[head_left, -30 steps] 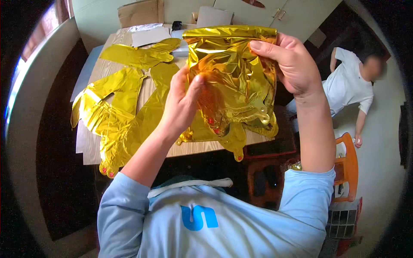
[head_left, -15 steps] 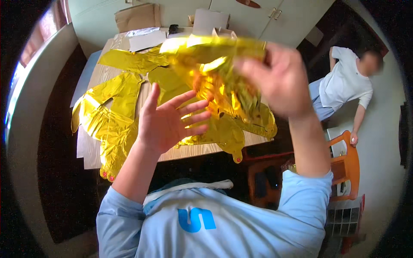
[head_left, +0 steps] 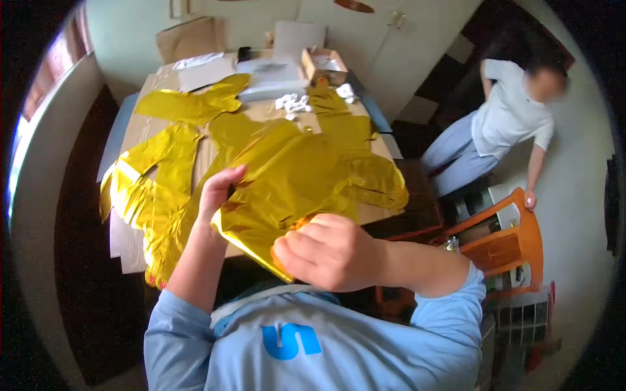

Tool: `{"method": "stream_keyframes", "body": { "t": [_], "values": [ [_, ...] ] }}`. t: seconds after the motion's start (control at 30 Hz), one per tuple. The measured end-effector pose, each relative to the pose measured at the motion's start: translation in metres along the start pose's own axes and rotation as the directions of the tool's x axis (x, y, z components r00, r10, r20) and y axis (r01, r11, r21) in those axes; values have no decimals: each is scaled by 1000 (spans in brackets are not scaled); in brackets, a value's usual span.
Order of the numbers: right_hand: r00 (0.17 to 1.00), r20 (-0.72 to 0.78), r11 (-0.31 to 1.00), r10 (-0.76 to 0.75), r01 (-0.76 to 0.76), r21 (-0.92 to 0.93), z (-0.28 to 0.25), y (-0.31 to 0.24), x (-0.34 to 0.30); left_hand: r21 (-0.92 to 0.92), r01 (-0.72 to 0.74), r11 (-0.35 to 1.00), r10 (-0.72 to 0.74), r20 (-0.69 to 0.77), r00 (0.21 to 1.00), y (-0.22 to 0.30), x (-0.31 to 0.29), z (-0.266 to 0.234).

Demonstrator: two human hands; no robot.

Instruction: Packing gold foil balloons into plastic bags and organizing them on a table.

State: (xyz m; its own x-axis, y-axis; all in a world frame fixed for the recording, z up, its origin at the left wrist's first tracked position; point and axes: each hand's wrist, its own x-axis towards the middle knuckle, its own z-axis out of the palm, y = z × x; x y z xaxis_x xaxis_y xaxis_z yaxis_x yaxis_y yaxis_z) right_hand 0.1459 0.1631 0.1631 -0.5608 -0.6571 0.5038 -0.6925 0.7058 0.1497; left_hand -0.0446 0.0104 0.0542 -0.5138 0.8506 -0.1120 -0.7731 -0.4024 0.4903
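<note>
Smooth, glossy gold foil piece (head_left: 287, 163) held over the wooden worktop's (head_left: 204, 159) near edge.
Right hand (head_left: 326, 254) curls tightly on its near side; left hand (head_left: 214, 199), thumb raised, is partly hidden, grip unclear.

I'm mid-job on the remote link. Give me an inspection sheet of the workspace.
Surface: tan tabletop, largely covered by gold foil.
Job's things: one gold foil piece in hand, its near edge lifted toward the person's body; other foil pieces lie flat and overlapping, some creased.
Clutter: white clumps, a small open box and white sheets toward the far side.
Grips: right grip closed on the foil's near edge; left grip at its left edge, thumb showing, fingers hidden, so hold unclear.
Cables: nothing seen.
Surroundings: co-worker standing at right, one hand on an orange chair.
</note>
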Motion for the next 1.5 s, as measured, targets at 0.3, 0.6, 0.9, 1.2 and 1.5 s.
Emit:
{"method": "stream_keyframes", "body": {
  "t": [0.3,0.6,0.9,1.2,1.5],
  "values": [
    [995,-23,994,-98,96,-59,16,-6,-9,-160,234,959,-217,114,969,-2,8,13],
    [991,-22,990,-136,135,-27,39,-24,-12,-12,287,958,-287,19,958,-3,-15,20],
    [867,69,765,493,-470,440,-50,84,7,658,105,746,144,-312,939,11,-34,54],
    [480,762,-134,434,-803,581,-29,131,22,649,-55,759,138,-77,987,11,-15,57],
    [627,593,159,506,-743,650,-97,149,75,671,-470,574,326,340,882,51,6,113]
  ]
}}
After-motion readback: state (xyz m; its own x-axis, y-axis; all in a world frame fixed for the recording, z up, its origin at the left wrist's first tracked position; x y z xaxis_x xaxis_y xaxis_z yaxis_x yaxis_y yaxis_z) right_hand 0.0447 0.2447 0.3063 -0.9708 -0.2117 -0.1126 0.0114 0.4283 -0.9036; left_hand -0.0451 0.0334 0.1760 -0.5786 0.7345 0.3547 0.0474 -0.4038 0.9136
